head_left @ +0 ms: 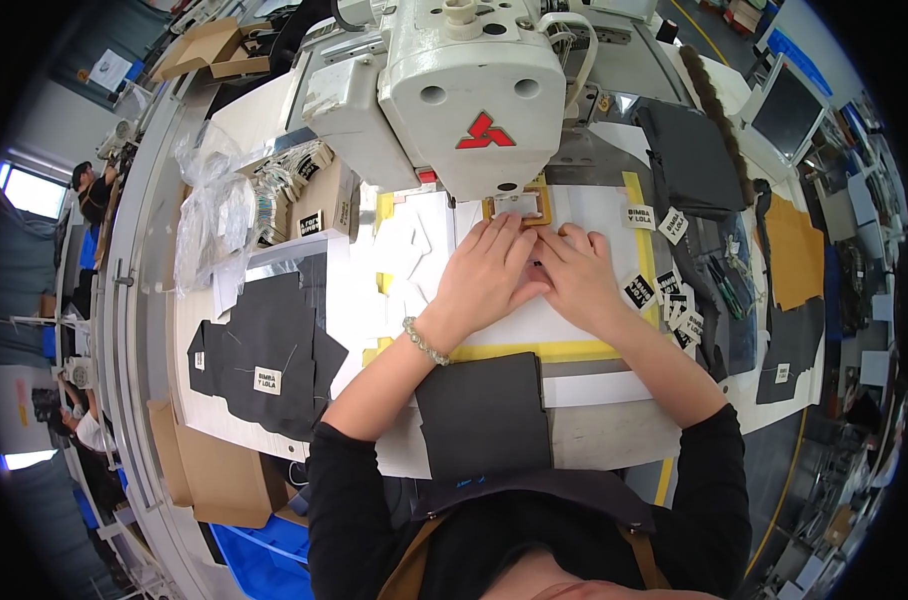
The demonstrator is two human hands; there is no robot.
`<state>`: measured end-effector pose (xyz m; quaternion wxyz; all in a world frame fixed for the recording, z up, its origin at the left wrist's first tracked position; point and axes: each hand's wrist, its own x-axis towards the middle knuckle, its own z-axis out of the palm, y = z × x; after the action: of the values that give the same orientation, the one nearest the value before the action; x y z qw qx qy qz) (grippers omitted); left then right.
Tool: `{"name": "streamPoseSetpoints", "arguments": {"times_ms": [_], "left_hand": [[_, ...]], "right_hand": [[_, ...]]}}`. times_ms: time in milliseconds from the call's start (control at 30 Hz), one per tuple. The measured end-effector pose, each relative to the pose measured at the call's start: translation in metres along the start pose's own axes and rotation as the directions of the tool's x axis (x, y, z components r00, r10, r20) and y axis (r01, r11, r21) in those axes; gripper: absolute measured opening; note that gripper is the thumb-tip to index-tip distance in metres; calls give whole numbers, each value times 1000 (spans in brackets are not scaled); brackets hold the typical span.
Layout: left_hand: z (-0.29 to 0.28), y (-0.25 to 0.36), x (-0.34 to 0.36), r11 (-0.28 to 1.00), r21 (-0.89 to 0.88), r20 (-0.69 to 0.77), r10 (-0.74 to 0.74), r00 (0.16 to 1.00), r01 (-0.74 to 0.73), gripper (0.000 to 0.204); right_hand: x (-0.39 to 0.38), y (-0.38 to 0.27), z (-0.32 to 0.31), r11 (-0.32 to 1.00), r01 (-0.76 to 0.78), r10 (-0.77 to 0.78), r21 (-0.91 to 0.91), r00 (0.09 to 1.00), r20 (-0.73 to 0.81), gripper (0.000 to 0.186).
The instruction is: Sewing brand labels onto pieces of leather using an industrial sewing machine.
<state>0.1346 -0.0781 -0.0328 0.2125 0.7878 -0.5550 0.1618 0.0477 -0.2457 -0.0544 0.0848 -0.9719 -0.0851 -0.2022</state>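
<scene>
Both my hands lie close together under the head of a large white industrial sewing machine (469,110). My left hand (487,268) is stretched out flat, its fingertips at the near edge of a small yellow-brown clamp frame (547,205). My right hand (577,275) rests beside it, fingers slightly bent, tips by the same frame. Under them lies a white work sheet (489,340) edged with yellow tape (534,351). A small dark gap or piece shows between the hands; what it is I cannot make out. Whatever lies beneath the fingers is hidden.
Dark fabric pieces (264,350) with small labels lie left; a folded black piece (482,415) sits at the front edge. Loose black and white labels (679,310) are scattered right. A cardboard box (324,205) of label bundles stands left, a monitor (784,110) at back right.
</scene>
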Motion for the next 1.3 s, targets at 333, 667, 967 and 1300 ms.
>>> {"name": "streamPoseSetpoints", "arguments": {"times_ms": [333, 667, 967, 1300], "left_hand": [[15, -10, 12, 1000, 6, 50, -29, 998, 28, 74], [14, -8, 14, 996, 71, 96, -51, 994, 44, 74], [11, -11, 18, 997, 70, 115, -50, 992, 42, 85], [15, -11, 20, 999, -12, 60, -44, 997, 45, 85]], "right_hand": [[1, 1, 1, 1000, 4, -4, -1, 1000, -15, 44], [-1, 1, 1, 1000, 6, -6, -13, 1000, -24, 44], [-2, 1, 4, 998, -39, 38, 49, 999, 30, 43], [-3, -1, 1, 1000, -15, 15, 9, 1000, -7, 35]]}}
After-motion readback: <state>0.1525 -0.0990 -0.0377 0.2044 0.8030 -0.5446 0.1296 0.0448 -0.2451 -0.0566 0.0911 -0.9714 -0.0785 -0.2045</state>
